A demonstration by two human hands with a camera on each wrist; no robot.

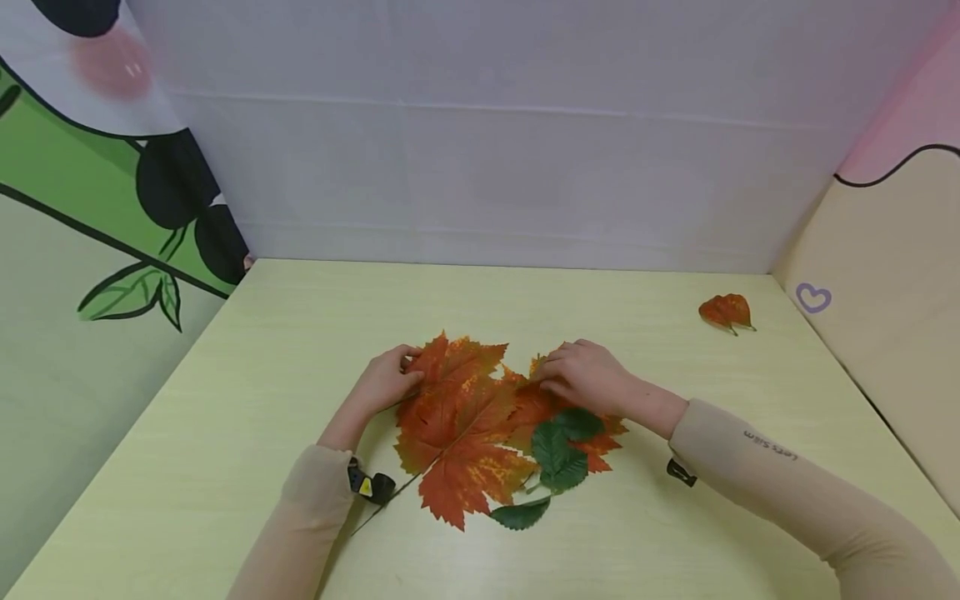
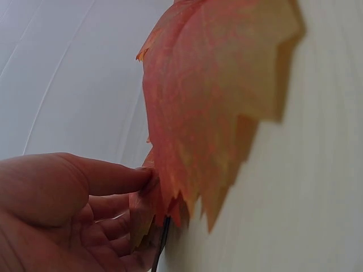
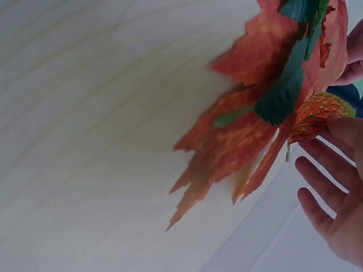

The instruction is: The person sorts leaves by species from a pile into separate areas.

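Note:
Several large orange artificial maple leaves (image 1: 465, 425) lie overlapping at the middle of the table, with thin dark stems toward the lower left. My left hand (image 1: 386, 381) pinches the edge of a maple leaf (image 2: 198, 85) at the pile's left side, thumb against the fingers. On the right, my right hand (image 1: 588, 375) is over the pile. The right wrist view shows it pinching a small red, orange and green leaf (image 3: 315, 116) between thumb and index finger, other fingers spread. Dark green leaves (image 1: 558, 454) rest on and beside the maple leaves near that hand.
A small orange-brown leaf pair (image 1: 726, 312) lies alone at the table's far right. The pale wooden table (image 1: 315, 308) meets a white cloth wall (image 1: 487, 183) behind, with printed panels on both sides.

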